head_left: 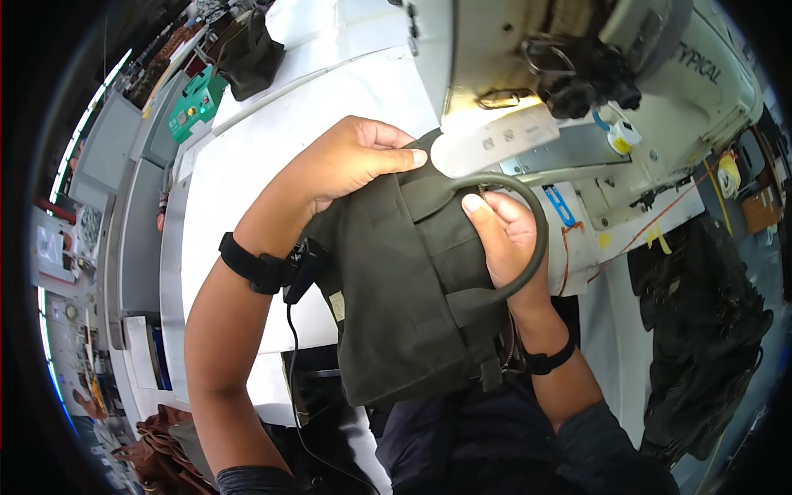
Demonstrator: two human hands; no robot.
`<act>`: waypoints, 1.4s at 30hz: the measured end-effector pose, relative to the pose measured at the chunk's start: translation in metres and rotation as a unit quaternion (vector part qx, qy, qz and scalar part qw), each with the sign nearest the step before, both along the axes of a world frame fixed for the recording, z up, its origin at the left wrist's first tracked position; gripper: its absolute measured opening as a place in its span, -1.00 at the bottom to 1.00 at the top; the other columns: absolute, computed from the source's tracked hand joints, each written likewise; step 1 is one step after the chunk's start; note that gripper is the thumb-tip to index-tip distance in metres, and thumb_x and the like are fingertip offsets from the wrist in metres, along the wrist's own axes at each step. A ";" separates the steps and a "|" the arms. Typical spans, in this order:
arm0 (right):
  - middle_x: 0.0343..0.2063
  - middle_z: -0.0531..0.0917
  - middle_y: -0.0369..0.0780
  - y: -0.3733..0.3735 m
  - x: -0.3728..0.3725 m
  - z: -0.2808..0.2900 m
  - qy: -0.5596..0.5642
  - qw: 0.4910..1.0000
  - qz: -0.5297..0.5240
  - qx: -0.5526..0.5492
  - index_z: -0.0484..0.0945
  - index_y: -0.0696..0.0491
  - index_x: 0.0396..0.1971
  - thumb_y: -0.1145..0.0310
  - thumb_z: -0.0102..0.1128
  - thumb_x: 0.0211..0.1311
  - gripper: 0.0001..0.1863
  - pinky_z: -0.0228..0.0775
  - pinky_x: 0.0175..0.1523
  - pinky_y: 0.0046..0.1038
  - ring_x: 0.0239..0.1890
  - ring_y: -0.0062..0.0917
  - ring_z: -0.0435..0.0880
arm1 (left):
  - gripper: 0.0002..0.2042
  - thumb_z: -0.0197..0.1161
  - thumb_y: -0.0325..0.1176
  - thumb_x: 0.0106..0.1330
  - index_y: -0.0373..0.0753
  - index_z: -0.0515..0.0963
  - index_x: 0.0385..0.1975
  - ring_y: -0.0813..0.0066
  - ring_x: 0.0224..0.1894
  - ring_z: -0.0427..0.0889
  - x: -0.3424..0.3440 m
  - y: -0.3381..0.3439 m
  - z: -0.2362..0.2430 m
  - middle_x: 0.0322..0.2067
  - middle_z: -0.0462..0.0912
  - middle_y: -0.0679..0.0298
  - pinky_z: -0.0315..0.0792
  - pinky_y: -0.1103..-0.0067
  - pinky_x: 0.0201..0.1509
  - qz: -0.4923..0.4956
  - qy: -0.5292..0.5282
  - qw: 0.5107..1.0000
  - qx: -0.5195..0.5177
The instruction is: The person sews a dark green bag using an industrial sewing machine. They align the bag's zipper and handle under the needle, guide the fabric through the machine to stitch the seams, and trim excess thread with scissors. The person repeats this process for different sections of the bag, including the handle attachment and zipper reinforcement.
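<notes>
**Olive fabric piece held at the sewing machine**

The sewing machine (pixel 577 91) serves as the landmark. Directly below its head, over the white tabletop (pixel 247 165), a person holds a dark olive fabric piece (pixel 404 305) fitted with stitched webbing straps and a curved dark cord handle (pixel 532 247). The upper edge of the fabric lies just beneath the machine's lit needle area, where a pale guard plate (pixel 495 140) juts out; the rest of the piece hangs toward the person's lap.

The left hand (pixel 346 161), to the lower left of the machine head, rests on the top corner of the fabric with its fingers (pixel 396 153) together and pressed on the cloth, thumb underneath. The right hand (pixel 507 239), just below the guard plate, has its fingers curled and closed on the fabric inside the cord loop, thumb flat on the outer face. Both wrists carry black bands; a thin cable runs from the left one.

Further from the machine: a green control box (pixel 194 103) to its far left, a heap of dark fabric (pixel 701 330) to its lower right, and brown material (pixel 157 437) well below and to the left.

Judgement on handling: the work seems to be positioning the seam at the needle. It would go best with the layers kept flat and taut between the two hands, the cord loop held clear of the needle path, and fingertips kept short of the foot.
</notes>
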State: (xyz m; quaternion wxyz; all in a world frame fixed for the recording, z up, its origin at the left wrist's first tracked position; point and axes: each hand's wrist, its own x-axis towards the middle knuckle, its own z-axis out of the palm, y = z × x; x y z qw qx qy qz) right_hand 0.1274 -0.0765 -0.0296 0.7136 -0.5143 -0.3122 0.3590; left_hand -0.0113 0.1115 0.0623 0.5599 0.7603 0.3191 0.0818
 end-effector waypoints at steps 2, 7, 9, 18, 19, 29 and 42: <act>-0.39 0.67 -0.43 -0.001 0.007 -0.009 -0.028 0.999 0.008 -0.019 0.72 0.31 -0.06 0.39 0.32 0.54 -0.75 0.31 -0.24 -0.66 -0.34 -0.85 0.47 | -0.66 0.49 -0.29 0.36 -0.46 0.77 -0.06 0.50 -0.29 0.76 0.000 -0.007 -0.001 -0.32 0.85 0.19 0.63 0.54 -0.10 0.001 -0.050 0.993 0.111; -0.24 0.76 -0.36 -0.001 0.006 -0.006 -0.057 0.998 0.000 0.007 0.71 0.30 -0.02 0.37 0.33 0.56 -0.74 0.45 -0.01 -0.66 -0.18 -0.79 0.63 | -0.80 0.44 -0.36 0.24 -0.31 0.81 -0.22 0.09 -0.40 0.71 0.000 -0.035 0.001 -0.40 0.79 0.02 0.57 0.37 -0.23 0.034 -0.056 0.927 0.370; -0.23 0.77 -0.35 -0.001 0.005 -0.007 -0.040 0.999 0.004 0.016 0.71 0.30 -0.01 0.37 0.32 0.57 -0.74 0.46 0.01 -0.66 -0.17 -0.77 0.64 | -0.80 0.45 -0.42 0.23 -0.32 0.80 -0.18 0.21 -0.35 0.71 -0.001 -0.032 -0.007 -0.34 0.81 0.06 0.55 0.42 -0.20 0.036 -0.064 0.911 0.406; -0.25 0.69 -0.36 -0.001 0.007 -0.007 -0.109 0.994 0.004 0.021 0.71 0.26 -0.14 0.35 0.26 0.61 -0.76 0.41 0.01 -0.62 -0.17 -0.74 0.56 | -0.79 0.44 -0.33 0.31 -0.27 0.81 -0.14 0.20 -0.27 0.70 0.003 -0.023 -0.016 -0.19 0.85 0.11 0.56 0.36 -0.11 0.041 -0.128 0.928 0.347; -0.27 0.67 -0.38 -0.001 0.008 -0.011 -0.107 0.994 0.003 0.016 0.71 0.25 -0.16 0.34 0.26 0.61 -0.76 0.39 -0.02 -0.63 -0.20 -0.75 0.54 | -0.79 0.44 -0.33 0.33 -0.26 0.81 -0.14 0.20 -0.27 0.70 0.003 -0.020 -0.015 -0.18 0.86 0.12 0.56 0.36 -0.11 0.033 -0.117 0.935 0.334; -0.33 0.60 -0.44 0.002 0.004 -0.013 -0.073 0.997 0.001 0.023 0.68 0.24 -0.22 0.32 0.27 0.61 -0.75 0.33 -0.07 -0.65 -0.25 -0.79 0.46 | -0.80 0.45 -0.30 0.36 -0.30 0.81 -0.19 0.33 -0.20 0.75 0.014 0.006 -0.015 -0.23 0.86 0.14 0.55 0.44 -0.11 -0.046 -0.113 0.903 0.411; -0.25 0.68 -0.37 0.003 0.005 -0.015 -0.070 0.997 0.011 0.043 0.70 0.26 -0.15 0.35 0.26 0.60 -0.76 0.41 0.02 -0.61 -0.17 -0.75 0.55 | -0.74 0.39 -0.40 0.42 -0.31 0.63 0.05 0.58 -0.22 0.57 0.000 0.008 -0.005 -0.17 0.66 0.36 0.52 0.55 -0.06 -0.128 -0.069 0.975 0.170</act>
